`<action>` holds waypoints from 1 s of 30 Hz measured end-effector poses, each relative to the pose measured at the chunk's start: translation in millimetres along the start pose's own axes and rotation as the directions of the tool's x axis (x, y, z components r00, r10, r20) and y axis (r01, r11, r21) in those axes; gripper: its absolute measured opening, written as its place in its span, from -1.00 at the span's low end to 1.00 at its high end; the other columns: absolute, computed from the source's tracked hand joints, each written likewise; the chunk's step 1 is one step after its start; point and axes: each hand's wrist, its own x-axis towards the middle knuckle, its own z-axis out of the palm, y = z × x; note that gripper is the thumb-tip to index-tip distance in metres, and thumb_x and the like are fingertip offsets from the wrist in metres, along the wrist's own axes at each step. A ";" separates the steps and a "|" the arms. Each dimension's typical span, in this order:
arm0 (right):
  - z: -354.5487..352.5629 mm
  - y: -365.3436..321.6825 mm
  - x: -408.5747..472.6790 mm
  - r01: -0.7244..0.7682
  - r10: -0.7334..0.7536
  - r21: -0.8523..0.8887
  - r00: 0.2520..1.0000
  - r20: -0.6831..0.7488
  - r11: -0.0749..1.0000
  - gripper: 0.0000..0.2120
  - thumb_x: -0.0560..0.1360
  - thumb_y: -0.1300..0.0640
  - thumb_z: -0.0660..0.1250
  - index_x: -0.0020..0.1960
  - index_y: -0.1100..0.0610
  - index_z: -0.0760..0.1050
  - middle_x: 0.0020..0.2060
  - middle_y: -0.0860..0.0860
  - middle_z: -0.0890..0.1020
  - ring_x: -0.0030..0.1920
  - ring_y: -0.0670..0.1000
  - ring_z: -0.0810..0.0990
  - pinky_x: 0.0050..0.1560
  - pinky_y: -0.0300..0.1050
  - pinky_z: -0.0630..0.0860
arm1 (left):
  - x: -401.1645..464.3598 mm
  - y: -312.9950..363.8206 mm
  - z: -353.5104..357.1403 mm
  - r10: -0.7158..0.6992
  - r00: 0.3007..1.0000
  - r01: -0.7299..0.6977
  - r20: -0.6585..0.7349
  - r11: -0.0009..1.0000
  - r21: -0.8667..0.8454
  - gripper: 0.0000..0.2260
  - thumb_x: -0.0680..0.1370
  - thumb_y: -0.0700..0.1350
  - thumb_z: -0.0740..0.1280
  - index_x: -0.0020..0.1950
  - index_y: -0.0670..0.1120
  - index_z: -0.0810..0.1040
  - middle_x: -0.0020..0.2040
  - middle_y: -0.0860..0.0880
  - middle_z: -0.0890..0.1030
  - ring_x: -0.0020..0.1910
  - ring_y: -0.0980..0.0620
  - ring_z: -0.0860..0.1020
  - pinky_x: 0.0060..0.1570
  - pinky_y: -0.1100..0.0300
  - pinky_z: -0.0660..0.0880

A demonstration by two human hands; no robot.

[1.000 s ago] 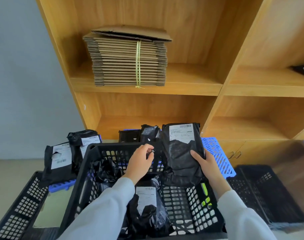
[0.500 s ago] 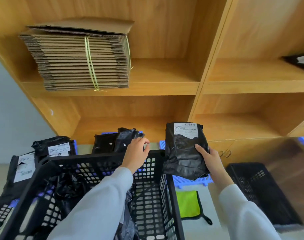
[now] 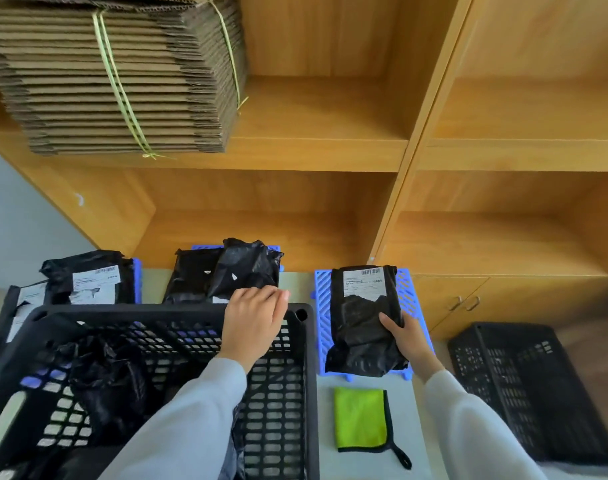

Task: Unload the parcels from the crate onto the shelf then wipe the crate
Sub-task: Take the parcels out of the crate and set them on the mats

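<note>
Now the black parcel (image 3: 363,317) has come down onto the blue rack (image 3: 324,306) at centre right, right hand (image 3: 404,337) fingers curled round it. Left hand (image 3: 252,320) rests flat on the crate (image 3: 302,375) rim, steadying it.

Crate (image 3: 178,311) lower left of frame, parcels (image 3: 105,379) inside. Cardboard stack (image 3: 115,74) upper left, on shelf (image 3: 316,150). Right of crate: mat (image 3: 325,306) bearing parcel (image 3: 361,323), cloth (image 3: 359,420) below it. Second crate (image 3: 524,382) lower right.
</note>
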 end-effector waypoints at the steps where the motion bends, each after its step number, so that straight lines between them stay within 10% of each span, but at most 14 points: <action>1: 4.4 7.7 8.4 -0.018 0.018 -0.010 1.000 0.014 1.000 -0.83 0.61 0.12 0.37 0.18 0.13 0.58 0.04 0.00 0.71 -0.03 -0.09 0.68 -0.18 -0.37 0.58 | -0.8 1.2 1.6 -0.014 1.000 0.014 -0.018 1.000 -0.011 -0.55 0.72 0.01 0.03 -0.05 0.03 0.70 -0.09 0.15 0.70 -0.25 0.07 0.58 -0.05 0.12 0.42; 6: 24.7 33.2 38.4 -0.081 0.081 -0.056 0.997 0.008 0.995 -0.87 0.61 0.17 0.37 0.14 0.17 0.56 0.01 0.07 0.69 -0.08 -0.08 0.64 -0.20 -0.35 0.60 | -1.1 2.5 9.4 -0.053 0.994 0.049 -0.094 0.998 -0.043 -0.53 0.72 0.01 0.01 -0.05 0.05 0.72 -0.11 0.15 0.70 -0.21 0.09 0.59 0.01 0.11 0.43; 13: 36.7 80.6 85.4 -0.136 0.139 -0.160 0.990 0.010 0.978 -0.87 0.55 0.02 0.45 0.05 0.03 0.62 -0.01 0.03 0.74 0.06 0.11 0.69 0.20 0.22 0.58 | -1.3 1.8 15.2 -0.052 0.990 0.048 -0.133 0.998 -0.034 -0.59 0.71 -0.01 0.07 -0.05 0.03 0.72 -0.12 0.14 0.69 -0.18 0.06 0.58 0.00 0.09 0.43; 25: 36.6 12.2 56.2 -0.141 0.097 -0.457 0.988 -0.119 0.878 -0.46 0.62 0.17 0.32 0.55 0.24 0.27 0.39 0.19 0.51 0.36 0.23 0.50 0.18 -0.04 0.42 | 1.4 4.2 5.8 -0.079 0.997 0.080 -0.022 0.997 0.011 -0.57 0.72 0.00 0.03 -0.15 0.02 0.63 -0.26 0.09 0.58 -0.28 0.00 0.46 -0.14 0.03 0.35; 30: 41.2 -12.3 34.1 0.005 -0.050 -0.502 0.996 -0.076 0.865 -0.61 0.61 0.13 0.30 0.42 0.20 0.46 0.30 0.12 0.61 0.28 0.18 0.56 0.19 -0.03 0.44 | -0.2 -4.4 -7.7 0.000 0.996 0.018 0.094 0.981 -0.192 -0.66 0.72 0.04 0.02 0.27 0.02 0.55 -0.12 0.15 0.65 -0.13 0.09 0.55 0.01 0.09 0.41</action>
